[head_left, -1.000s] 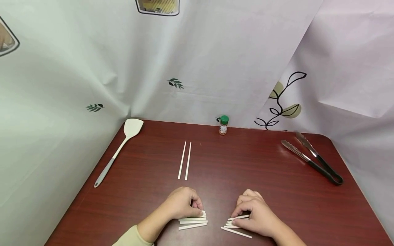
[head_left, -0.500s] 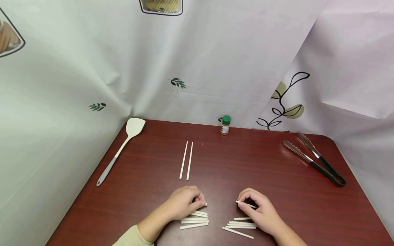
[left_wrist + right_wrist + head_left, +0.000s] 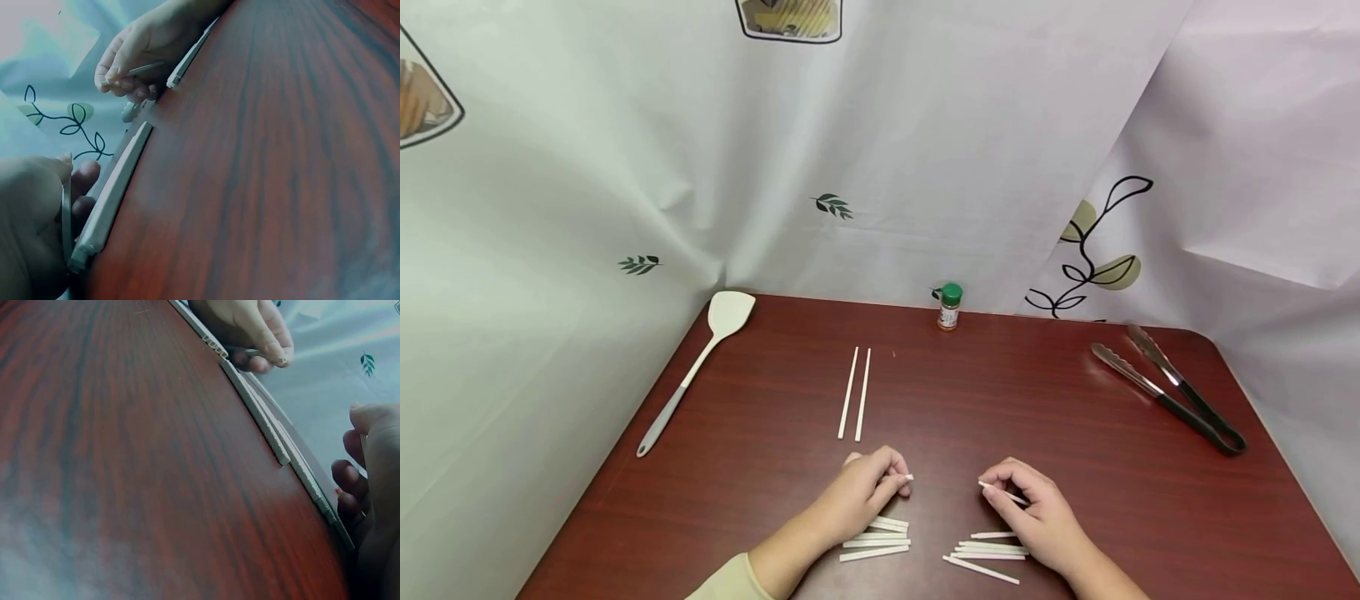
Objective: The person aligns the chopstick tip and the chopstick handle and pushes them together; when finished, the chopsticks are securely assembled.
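In front of the bottle (image 3: 949, 308), left grip (image 3: 872, 490) and right grip (image 3: 1034, 507) each pinch a stick (image 3: 1017, 498), seemingly mid-carry, wanting steady placement.

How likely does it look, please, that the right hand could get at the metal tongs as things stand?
Probably yes: nothing stands on the table between the right hand and the metal tongs, though that hand is holding a white stick.

On a table (image 3: 985, 392): a spatula (image 3: 698, 362) at the left, tongs (image 3: 1182, 412) at the right, a jar (image 3: 950, 307) at the back, two parallel sticks (image 3: 862, 395) left of centre. In front, one stick group (image 3: 876, 542) lies beside the left hand (image 3: 857, 497), another (image 3: 990, 556) beside the right hand (image 3: 1037, 512).
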A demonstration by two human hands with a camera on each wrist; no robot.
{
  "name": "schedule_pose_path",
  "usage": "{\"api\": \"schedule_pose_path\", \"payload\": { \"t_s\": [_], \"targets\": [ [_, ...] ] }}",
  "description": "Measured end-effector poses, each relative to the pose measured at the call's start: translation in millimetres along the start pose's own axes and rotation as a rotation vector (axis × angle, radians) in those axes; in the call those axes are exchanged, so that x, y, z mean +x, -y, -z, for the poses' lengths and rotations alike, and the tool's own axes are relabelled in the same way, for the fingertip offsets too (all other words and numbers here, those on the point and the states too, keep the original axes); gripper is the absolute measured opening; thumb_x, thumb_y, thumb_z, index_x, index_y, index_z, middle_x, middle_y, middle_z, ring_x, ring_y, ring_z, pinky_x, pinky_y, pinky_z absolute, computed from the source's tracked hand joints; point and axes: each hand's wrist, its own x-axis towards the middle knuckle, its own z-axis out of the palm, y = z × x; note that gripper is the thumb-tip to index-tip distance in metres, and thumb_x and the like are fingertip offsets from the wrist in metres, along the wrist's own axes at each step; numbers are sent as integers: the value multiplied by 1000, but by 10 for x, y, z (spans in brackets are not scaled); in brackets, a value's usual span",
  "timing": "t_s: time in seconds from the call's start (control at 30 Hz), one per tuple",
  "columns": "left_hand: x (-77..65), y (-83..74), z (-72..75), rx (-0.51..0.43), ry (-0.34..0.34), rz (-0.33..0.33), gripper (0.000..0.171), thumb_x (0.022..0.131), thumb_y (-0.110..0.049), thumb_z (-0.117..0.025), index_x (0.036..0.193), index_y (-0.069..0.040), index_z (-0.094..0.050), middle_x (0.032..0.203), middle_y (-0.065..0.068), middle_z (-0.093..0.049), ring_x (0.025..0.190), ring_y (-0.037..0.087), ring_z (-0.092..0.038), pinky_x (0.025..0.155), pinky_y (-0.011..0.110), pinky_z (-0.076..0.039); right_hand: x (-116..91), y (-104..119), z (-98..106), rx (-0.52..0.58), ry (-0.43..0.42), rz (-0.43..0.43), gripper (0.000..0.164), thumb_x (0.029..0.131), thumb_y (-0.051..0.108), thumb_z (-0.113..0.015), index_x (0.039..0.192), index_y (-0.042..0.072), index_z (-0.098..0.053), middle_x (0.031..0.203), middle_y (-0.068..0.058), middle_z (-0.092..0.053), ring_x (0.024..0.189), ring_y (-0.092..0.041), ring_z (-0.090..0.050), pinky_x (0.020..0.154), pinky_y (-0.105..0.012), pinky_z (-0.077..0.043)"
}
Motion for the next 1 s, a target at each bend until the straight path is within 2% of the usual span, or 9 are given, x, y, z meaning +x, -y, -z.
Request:
{"api": "schedule_pose_path", "payload": {
  "t_s": [0.1,0.23,0.33,0.43,0.57,0.7,0.83,1.0],
  "targets": [
    [3,22,-2,59,11,-72,7,109,-26,-62,107,-21,-65,94,-19,-72,87,-4,-62,84,33,-45,2,4,1,40,-30,-3,33,85,-18,-76,104,9,-73,91,4,-68,79,-9,-61,68,-25,-48],
    [-3,62,-23,129,14,-200,5,106,-22,-65,111,-20,-67,103,-13,-73,95,2,-65,87,32,-49,-7,-5,-6,115,-76,-6,35,81,-23,-75,102,4,-76,93,-4,-69,84,-13,-63,72,-25,-50],
    [-5,98,-36,151,-6,-292,8,104,-17,-68,112,-18,-68,106,-11,-74,99,5,-67,90,31,-50,-15,-22,-22,129,-103,16,37,76,-25,-77,101,3,-79,94,-7,-71,88,-15,-66,77,-23,-52],
    [-1,131,-33,169,-41,-349,8,104,-18,-68,112,-18,-70,105,-10,-74,98,5,-67,90,30,-51,-10,-25,-30,118,-124,25,40,73,-25,-81,99,5,-81,92,-7,-72,87,-15,-67,76,-22,-53],
    [28,169,-25,123,-97,-430,10,105,-16,-68,114,-17,-72,108,-8,-72,100,5,-68,94,27,-54,-5,-9,-29,56,-127,38,43,71,-22,-84,97,12,-82,91,-4,-74,85,-14,-69,77,-20,-53],
    [71,195,-11,66,-156,-533,17,101,-10,-73,117,-16,-76,110,-6,-70,101,6,-68,93,20,-54,5,1,-24,9,-96,114,43,69,-21,-86,98,11,-82,93,-2,-75,86,-13,-71,79,-18,-55],
    [87,201,-2,123,-208,-588,21,97,-11,-76,117,-18,-79,106,-7,-70,95,5,-68,88,19,-54,38,13,-39,44,-73,215,47,63,-25,-85,98,6,-82,92,-7,-75,83,-16,-72,75,-18,-56],
    [79,163,-36,136,-213,-621,21,95,-8,-77,115,-16,-80,104,-7,-70,92,5,-69,88,18,-54,67,46,-82,54,-57,269,48,58,-27,-85,92,6,-81,90,-11,-76,78,-17,-72,68,-17,-56]
  ]
}}
